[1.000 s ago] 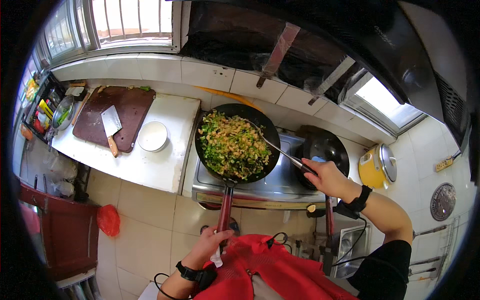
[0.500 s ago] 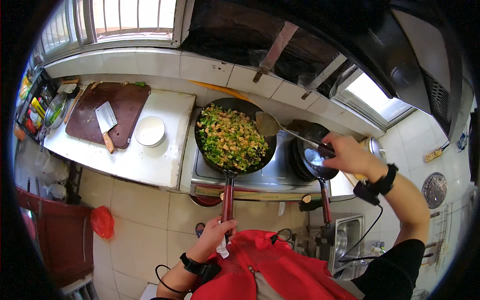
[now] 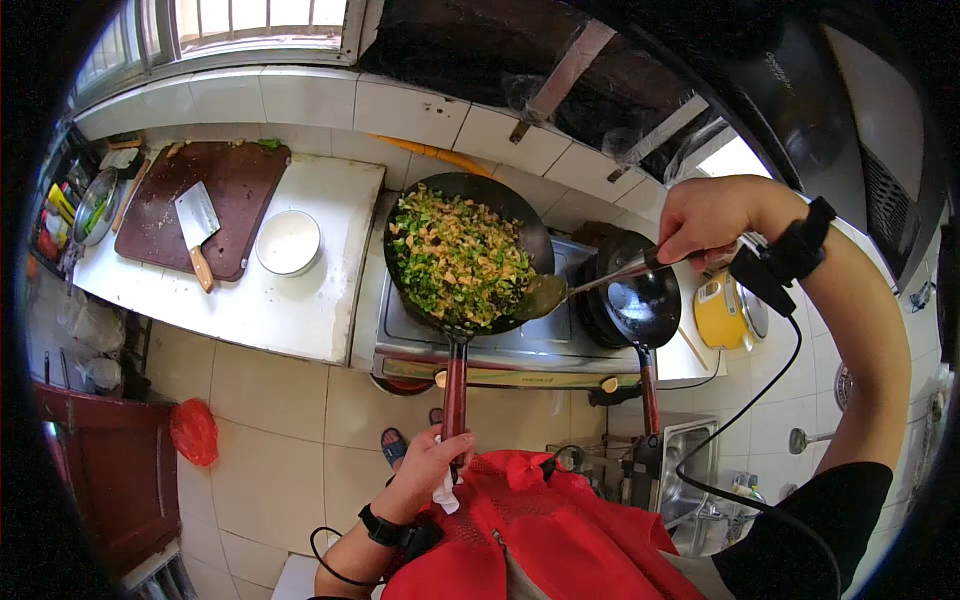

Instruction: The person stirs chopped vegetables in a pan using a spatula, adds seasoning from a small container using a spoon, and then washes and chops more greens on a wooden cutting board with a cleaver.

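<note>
My left hand [image 3: 437, 465] is closed round the wooden handle of a black wok [image 3: 527, 212], with a bit of white cloth or paper under the grip. Chopped green vegetables mixed with light brown pieces [image 3: 460, 255] heap up inside the wok, which sits on the left side of the stove [image 3: 480, 352]. Raised over the right side, my right hand [image 3: 705, 222] grips the handle of a metal wok spatula [image 3: 610, 278]. Its blade rests at the wok's lower right, against the food's edge. Below that arm lies a second dark wok [image 3: 645, 300], its handle pointing towards me.
Left of the stove, a cleaver [image 3: 197, 215] lies on a brown cutting board [image 3: 235, 175] beside a white bowl [image 3: 288, 242]. A yellow pot [image 3: 722, 310] stands right of the second wok. A sink [image 3: 690, 455] is at the lower right; a range hood [image 3: 800, 110] hangs above.
My right hand has risen up and to the right, swinging the spatula blade from the wok's upper right to its lower right. My left hand keeps its hold on the wok handle.
</note>
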Motion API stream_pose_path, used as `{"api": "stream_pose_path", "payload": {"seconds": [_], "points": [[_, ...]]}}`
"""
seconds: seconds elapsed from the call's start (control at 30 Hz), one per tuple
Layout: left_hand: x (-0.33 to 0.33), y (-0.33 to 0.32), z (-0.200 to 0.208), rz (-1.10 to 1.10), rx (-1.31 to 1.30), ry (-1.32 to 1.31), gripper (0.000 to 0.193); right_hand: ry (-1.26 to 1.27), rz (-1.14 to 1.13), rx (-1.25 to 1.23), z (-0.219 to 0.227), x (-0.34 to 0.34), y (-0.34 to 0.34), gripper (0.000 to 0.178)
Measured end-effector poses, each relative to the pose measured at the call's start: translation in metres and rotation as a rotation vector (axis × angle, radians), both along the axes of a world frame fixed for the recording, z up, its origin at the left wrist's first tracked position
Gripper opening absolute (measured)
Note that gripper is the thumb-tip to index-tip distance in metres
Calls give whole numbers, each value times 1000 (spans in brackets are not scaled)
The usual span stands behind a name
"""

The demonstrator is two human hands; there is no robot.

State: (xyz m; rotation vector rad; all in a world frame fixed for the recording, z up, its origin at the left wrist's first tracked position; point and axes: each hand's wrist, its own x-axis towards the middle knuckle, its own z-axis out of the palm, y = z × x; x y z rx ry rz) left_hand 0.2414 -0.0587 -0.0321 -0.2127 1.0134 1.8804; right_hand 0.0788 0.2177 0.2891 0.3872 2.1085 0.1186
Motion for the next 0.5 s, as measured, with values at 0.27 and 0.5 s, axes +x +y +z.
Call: {"api": "stream_pose_path", "payload": {"seconds": [0.27, 0.5], "points": [[2, 3, -14, -2, 6, -17, 18, 199, -65, -409, -130, 39, 71, 30], [-4, 1, 7, -27, -62, -12, 16, 496, -394, -480, -178, 110, 38, 32]]}}
